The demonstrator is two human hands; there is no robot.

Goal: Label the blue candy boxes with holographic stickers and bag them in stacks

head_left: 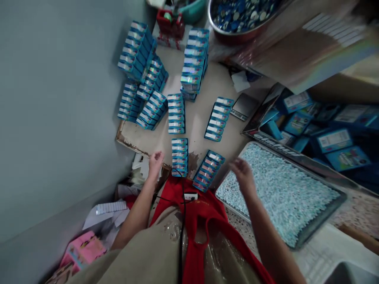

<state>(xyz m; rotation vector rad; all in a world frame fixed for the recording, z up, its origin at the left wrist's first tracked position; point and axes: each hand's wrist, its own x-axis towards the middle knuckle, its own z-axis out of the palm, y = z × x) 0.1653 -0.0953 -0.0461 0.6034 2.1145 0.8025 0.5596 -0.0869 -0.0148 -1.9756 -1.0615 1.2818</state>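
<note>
Looking down through the head camera, I have the left hand (pixel 156 158) over the near edge of the tabletop (pixel 196 118), just left of the near left row (pixel 179 157) of blue boxes. Its fingers are curled in; I cannot tell how tight that grip is or whether it has hold of anything small. The right hand (pixel 242 173) is blurred, to the right of the near right row (pixel 209 170) and by the left edge of the tray (pixel 322 221). That grip is half spread, with nothing I can make out in it.

Both near rows lie on the tabletop's near edge. Beyond them are a middle left row (pixel 176 113), a middle right row (pixel 218 119) and, just right of that, a scale (pixel 245 106). More boxes are stacked far left (pixel 136 49). Pale blue pellets (pixel 275 185) cover most of the tray; behind it, a carton (pixel 274 142) holds loose boxes.
</note>
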